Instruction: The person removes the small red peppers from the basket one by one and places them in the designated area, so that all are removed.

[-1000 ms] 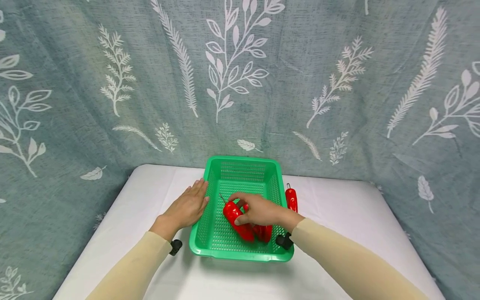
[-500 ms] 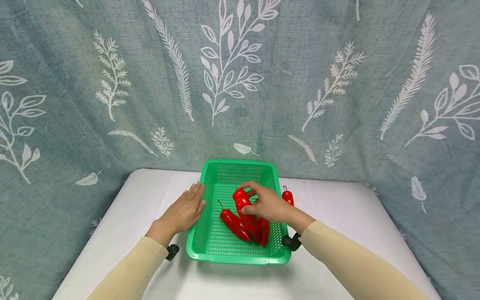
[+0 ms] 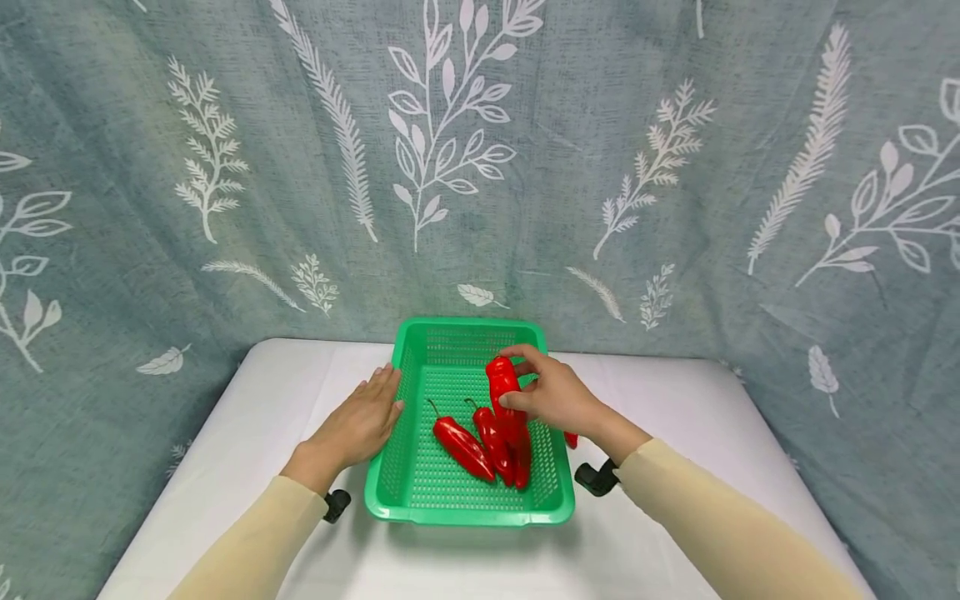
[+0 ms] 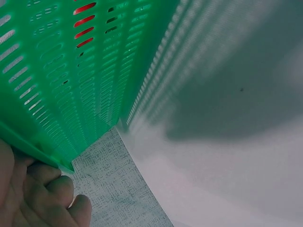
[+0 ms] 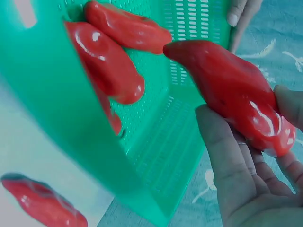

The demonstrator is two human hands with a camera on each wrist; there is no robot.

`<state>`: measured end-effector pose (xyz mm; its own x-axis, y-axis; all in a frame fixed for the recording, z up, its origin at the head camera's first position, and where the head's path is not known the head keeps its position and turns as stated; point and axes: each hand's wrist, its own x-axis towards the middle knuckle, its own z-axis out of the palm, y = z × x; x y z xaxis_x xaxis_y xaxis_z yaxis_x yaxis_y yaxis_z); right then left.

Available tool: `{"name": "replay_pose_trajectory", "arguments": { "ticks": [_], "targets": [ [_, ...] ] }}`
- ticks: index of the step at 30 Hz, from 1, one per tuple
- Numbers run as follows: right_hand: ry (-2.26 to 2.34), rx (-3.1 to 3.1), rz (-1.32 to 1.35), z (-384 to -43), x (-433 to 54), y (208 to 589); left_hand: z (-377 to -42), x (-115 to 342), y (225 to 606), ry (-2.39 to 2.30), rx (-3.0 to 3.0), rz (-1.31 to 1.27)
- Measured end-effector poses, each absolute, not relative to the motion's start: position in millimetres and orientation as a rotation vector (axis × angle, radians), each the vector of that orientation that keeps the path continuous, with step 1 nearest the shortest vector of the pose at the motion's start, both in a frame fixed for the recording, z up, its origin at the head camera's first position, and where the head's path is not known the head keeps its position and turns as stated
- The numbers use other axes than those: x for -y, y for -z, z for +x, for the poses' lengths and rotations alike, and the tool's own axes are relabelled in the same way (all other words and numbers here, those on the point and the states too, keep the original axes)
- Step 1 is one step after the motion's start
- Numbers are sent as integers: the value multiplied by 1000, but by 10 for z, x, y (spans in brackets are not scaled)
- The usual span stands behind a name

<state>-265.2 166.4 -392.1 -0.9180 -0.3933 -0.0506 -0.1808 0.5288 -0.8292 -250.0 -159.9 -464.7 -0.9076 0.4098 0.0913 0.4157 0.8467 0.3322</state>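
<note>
Right hand (image 3: 553,392): pinches a long, shiny red pepper (image 3: 501,379) over the green plastic basket (image 3: 468,517).
Left hand (image 3: 354,422): straight fingers against the basket's left side.
Pepper care: best held gently, basket kept still.

Left fingers (image 3: 381,390) extended, side by side; right fingers (image 3: 522,353) curled, thumb (image 3: 519,402) opposed; forearms (image 3: 247,533) angled inward.
</note>
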Motion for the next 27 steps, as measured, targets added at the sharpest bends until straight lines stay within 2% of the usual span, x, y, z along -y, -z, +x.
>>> {"name": "replay_pose_trajectory", "arguments": {
  "ticks": [16,27],
  "targets": [
    [1414,-2598,-355,-2748,-2187,3771,-2469,1584,4622,560,2999,-667],
    [1357,-2681,-214,-2839,-2585,4015,-2459,1577,4638,563,2989,-679]
  ]
}}
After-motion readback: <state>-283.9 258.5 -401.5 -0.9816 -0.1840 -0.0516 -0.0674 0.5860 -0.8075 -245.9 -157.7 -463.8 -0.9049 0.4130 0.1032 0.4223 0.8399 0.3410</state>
